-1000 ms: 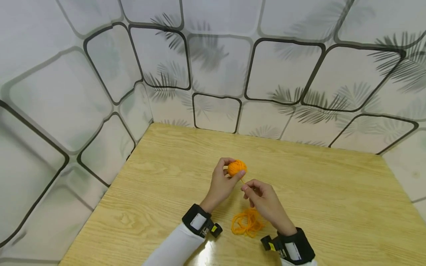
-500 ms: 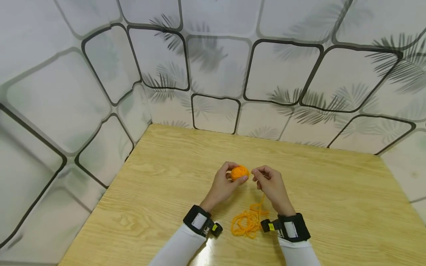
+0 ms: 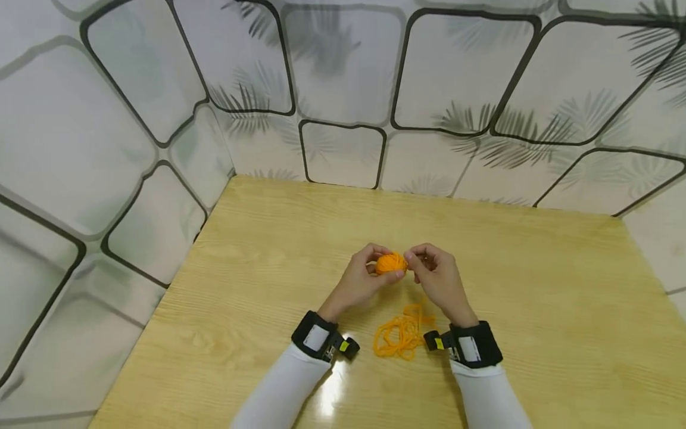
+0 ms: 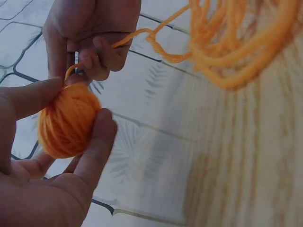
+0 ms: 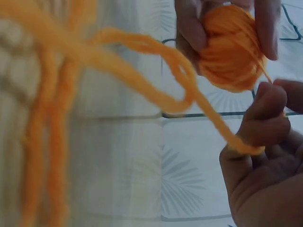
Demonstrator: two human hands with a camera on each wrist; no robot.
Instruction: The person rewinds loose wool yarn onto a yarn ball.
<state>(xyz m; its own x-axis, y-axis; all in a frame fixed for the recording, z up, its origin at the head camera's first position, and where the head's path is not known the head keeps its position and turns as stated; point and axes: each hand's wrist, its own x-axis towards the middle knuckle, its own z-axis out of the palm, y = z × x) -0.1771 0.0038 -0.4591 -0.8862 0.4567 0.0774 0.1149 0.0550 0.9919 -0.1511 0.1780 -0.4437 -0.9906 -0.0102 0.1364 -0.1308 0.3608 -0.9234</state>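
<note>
An orange ball of yarn (image 3: 391, 263) is held above the table by my left hand (image 3: 360, 277), thumb on one side and fingers on the other. Close against the ball's right side, my right hand (image 3: 438, 277) pinches the yarn strand (image 5: 266, 72) between thumb and forefinger. From there the strand passes through the right hand's curled fingers, as the right wrist view shows. It runs down to a loose heap of orange yarn (image 3: 399, 336) on the table, below and between both hands. In the left wrist view, wound turns cover the ball (image 4: 70, 120).
The wood-grain table (image 3: 257, 256) meets a patterned wall covering (image 3: 343, 71) at the back and on the left. Black wrist straps with small cameras (image 3: 349, 348) sit on both forearms, near the yarn heap.
The right hand has gone from below the ball, out to its right, and up against its side, drawing the strand along. The left hand still holds the ball. The head view has tilted downward.
</note>
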